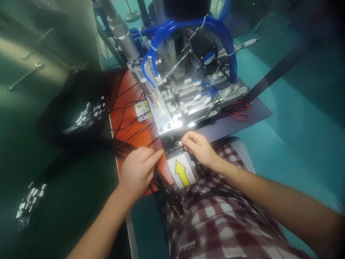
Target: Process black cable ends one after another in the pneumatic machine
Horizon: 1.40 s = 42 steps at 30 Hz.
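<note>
My left hand (138, 171) curls over a bundle of black cables (160, 180) on the orange plate, its index finger reaching the near edge of a small dark track (174, 149). The loose wire ends (182, 210) of the bundle hang toward my lap. Across the track, my right hand (198, 147) is closed in a pinch at a small shiny metal piece (180, 144), partly covered by the fingertips. Just in front of both hands stands a metal machine (172, 122). A white plate with a yellow arrow (182, 172) lies between my hands, below the track.
Blue air hoses (188, 23) arch over the machine, beside a metal cylinder (125, 39). The orange plate (132, 93) carries a warning label (143, 110) and several stray cables. Cable bundles with shiny ends (90, 113) lie on the dark green table at left. Red-handled scissors (239, 111) rest at right.
</note>
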Each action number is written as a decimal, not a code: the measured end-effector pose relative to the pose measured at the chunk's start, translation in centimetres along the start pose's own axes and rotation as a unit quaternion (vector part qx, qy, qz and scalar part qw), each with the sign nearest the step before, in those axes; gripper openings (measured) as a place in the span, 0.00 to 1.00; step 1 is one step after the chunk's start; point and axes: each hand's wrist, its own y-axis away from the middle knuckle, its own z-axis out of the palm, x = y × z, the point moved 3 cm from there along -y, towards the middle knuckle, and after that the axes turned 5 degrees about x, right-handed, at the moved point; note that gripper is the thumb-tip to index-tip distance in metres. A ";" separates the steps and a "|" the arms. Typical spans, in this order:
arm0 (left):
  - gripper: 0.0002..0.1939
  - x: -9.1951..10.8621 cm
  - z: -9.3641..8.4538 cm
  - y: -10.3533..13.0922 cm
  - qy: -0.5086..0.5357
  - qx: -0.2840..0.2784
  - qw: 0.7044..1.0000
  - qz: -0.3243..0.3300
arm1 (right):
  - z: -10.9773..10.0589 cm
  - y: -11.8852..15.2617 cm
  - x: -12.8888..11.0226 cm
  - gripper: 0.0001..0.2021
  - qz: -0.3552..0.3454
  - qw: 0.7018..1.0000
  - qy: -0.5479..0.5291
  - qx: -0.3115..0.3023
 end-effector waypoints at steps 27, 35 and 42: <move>0.18 0.5 0.1 -0.4 -0.046 -0.012 0.999 -0.008 | -0.1 0.2 -1.1 0.08 0.056 0.998 0.021 0.017; 0.18 0.7 0.4 -0.5 -0.065 -0.004 0.998 -0.019 | -0.2 0.7 -1.1 0.07 0.030 0.996 0.077 0.027; 0.17 0.7 0.6 -0.3 -0.062 0.000 0.998 -0.027 | -1.3 2.4 -2.9 0.10 -0.248 0.930 0.267 0.047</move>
